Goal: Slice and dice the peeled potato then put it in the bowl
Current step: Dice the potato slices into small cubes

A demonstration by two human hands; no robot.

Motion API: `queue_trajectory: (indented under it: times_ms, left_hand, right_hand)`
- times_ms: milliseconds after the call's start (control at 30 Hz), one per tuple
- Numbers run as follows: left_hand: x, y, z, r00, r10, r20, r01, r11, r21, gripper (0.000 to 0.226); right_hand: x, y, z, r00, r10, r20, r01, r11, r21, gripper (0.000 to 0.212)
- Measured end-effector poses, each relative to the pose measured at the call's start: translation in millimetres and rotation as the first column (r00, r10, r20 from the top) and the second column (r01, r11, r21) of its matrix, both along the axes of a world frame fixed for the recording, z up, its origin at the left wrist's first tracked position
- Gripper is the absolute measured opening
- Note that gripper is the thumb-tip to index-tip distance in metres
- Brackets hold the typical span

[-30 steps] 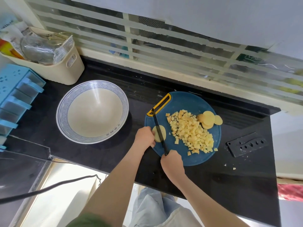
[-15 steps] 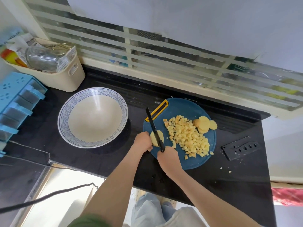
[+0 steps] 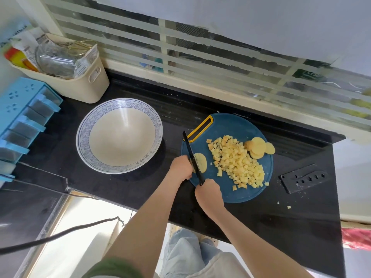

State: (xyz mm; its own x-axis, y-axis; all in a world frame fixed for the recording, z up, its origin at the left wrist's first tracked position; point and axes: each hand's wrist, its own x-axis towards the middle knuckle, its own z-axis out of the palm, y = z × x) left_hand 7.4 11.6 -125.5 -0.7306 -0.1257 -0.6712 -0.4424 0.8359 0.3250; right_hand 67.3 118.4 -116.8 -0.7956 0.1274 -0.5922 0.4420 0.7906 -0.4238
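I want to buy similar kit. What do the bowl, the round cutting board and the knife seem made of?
Bowl: likely glazed ceramic, glossy cream inside with a printed blue wave band on the rim.
Cutting board: probably matte plastic, uniform dark blue with a yellow moulded handle loop.
Knife: blade black all over, so coated steel or ceramic; cannot tell which.

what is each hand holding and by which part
The right hand grips the knife by its handle; the left hand holds the potato slice by its left edge.

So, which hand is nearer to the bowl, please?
Left: the left hand, holding the potato slice, is just right of the bowl; the right hand, gripping the knife, is farther right.
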Motion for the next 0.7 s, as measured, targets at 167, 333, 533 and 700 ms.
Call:
queue_trajectory:
  times_ms: [167,333,533,700]
  left_hand:
    - [1,-2,-2,0.999,-0.018,-0.028,0.018,1.0,0.0,0.044]
    - [6,0,0,0.998,0.011,-0.067,-0.011,1.0,-0.001,0.034]
    - [11,29,7,0.969,0.191,-0.157,-0.194,0.981,-0.01,0.051]
    - [6,47,4,0.978,0.086,-0.192,-0.116,0.982,-0.146,0.065]
  right_hand:
    - [-10,-9,0,1.0,-0.008,-0.018,0.008,1.0,-0.01,0.021]
    - [-21,-11,7,0.995,-0.045,-0.088,0.033,0.991,-0.133,0.018]
    - [-38,26,14,0.99,-0.099,-0.102,0.089,0.991,-0.097,0.03]
    - [-41,51,16,0.987,-0.102,-0.124,0.097,0.994,-0.047,0.019]
